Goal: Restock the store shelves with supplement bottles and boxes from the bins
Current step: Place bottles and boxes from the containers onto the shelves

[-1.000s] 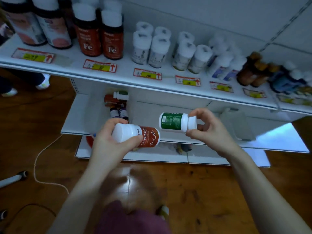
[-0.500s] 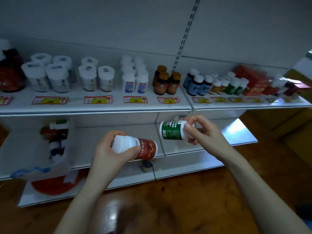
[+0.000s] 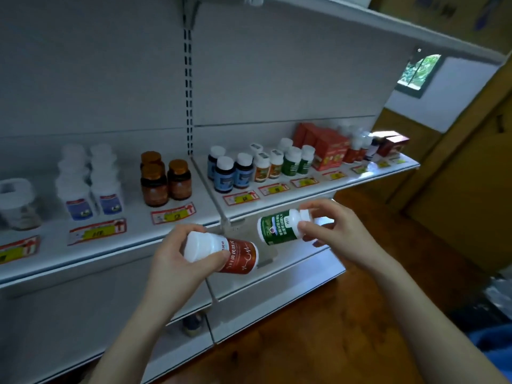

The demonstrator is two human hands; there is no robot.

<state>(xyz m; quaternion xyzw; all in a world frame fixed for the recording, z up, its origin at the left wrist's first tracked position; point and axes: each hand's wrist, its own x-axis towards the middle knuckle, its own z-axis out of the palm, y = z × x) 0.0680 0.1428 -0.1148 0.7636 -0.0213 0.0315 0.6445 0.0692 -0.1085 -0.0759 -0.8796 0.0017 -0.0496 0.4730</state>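
My left hand point(image 3: 177, 261) grips a red-labelled bottle point(image 3: 235, 254) by its white cap end, lying sideways in front of the shelf edge. My right hand point(image 3: 335, 231) pinches a green-labelled bottle point(image 3: 277, 227) by its white cap, tilted, just right of the red one. Both bottles hang in the air below the stocked white shelf point(image 3: 194, 217). Matching green bottles point(image 3: 292, 162) stand on that shelf to the upper right, and red-labelled bottles point(image 3: 356, 151) stand further right beside red boxes point(image 3: 329, 148).
The shelf also carries white bottles point(image 3: 91, 187), amber jars point(image 3: 163, 181), dark blue bottles point(image 3: 230, 171) and price tags point(image 3: 173, 213) along its front. A lower shelf point(image 3: 277, 273) sits beneath my hands. A small bottle point(image 3: 192, 324) lies near the base. Wooden floor point(image 3: 346, 328) spreads to the right.
The view has swung right and upward along the shelving, leaving the bin on the lower shelf out of sight. Both hands keep the same bottles, now closer to the shelf edge.
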